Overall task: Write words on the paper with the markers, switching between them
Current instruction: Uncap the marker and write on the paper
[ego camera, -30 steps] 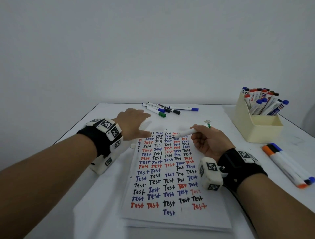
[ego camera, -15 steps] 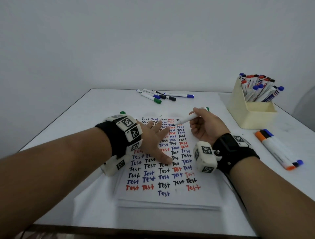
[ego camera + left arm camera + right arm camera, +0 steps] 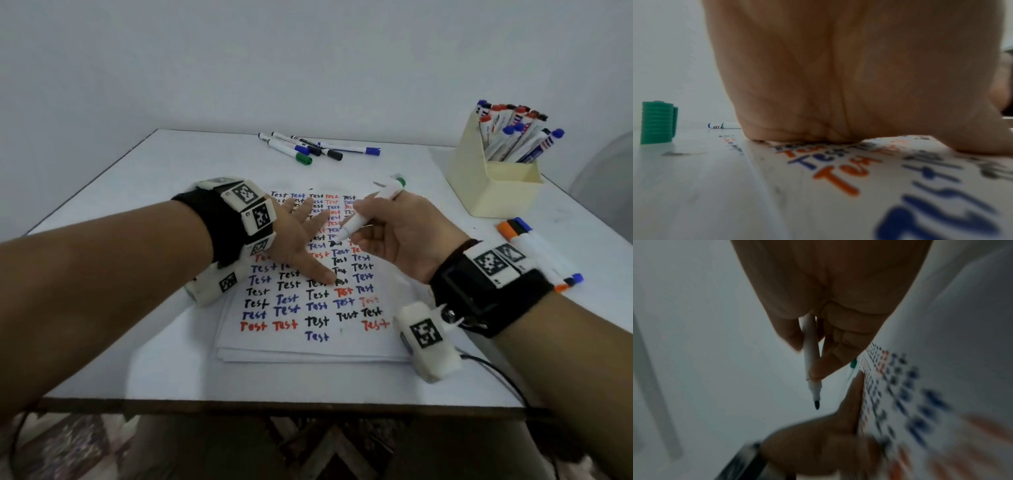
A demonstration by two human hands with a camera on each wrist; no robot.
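White tabletop (image 3: 164,192) spreads out under a plain pale wall, and the paper (image 3: 308,346), a small stack covered in rows of "Test" in black, blue and red, lies in front of me. My left hand (image 3: 301,240) lies flat on the sheet, fingers straight and spread, pinning it. My right hand (image 3: 397,236) grips an uncapped green marker (image 3: 370,216), its tip hanging just above the writing. A green cap (image 3: 657,123) stands left of the sheet. Loose markers (image 3: 308,147) lie at the far edge, a cream holder (image 3: 493,185) full of markers stands far right, and three thick markers (image 3: 534,250) lie beside my right wrist.
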